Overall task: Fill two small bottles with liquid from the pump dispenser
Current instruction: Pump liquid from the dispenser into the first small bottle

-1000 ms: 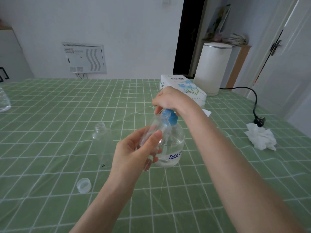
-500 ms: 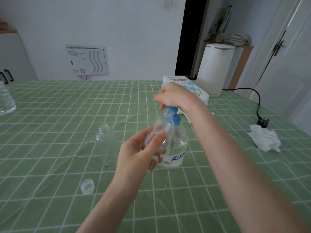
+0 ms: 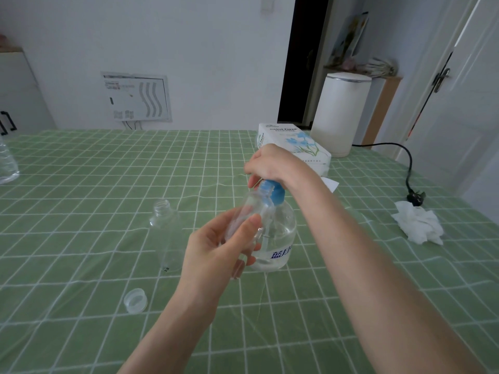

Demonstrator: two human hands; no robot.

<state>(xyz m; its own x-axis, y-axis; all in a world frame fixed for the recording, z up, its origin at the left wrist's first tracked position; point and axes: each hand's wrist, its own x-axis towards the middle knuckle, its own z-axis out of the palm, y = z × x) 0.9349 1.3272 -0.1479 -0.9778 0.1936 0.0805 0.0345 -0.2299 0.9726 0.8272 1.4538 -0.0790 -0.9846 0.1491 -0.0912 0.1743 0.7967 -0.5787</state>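
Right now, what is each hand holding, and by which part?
The left hand grips a small bottle round its body; the right hand grips the pump dispenser by its blue top.

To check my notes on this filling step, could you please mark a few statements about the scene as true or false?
1. The left hand holds a small bottle tilted toward the pump dispenser's blue top. True.
2. The right hand lies flat on the table. False: it sits on the dispenser's pump top, fingers curled over it.
3. The second bottle lies on its side. False: it stands upright and uncapped, left of the dispenser.
4. A loose cap lies on the table, apart from the second bottle. True.
5. The crumpled tissue sits on the tissue box. False: it lies on the table, apart from the box.
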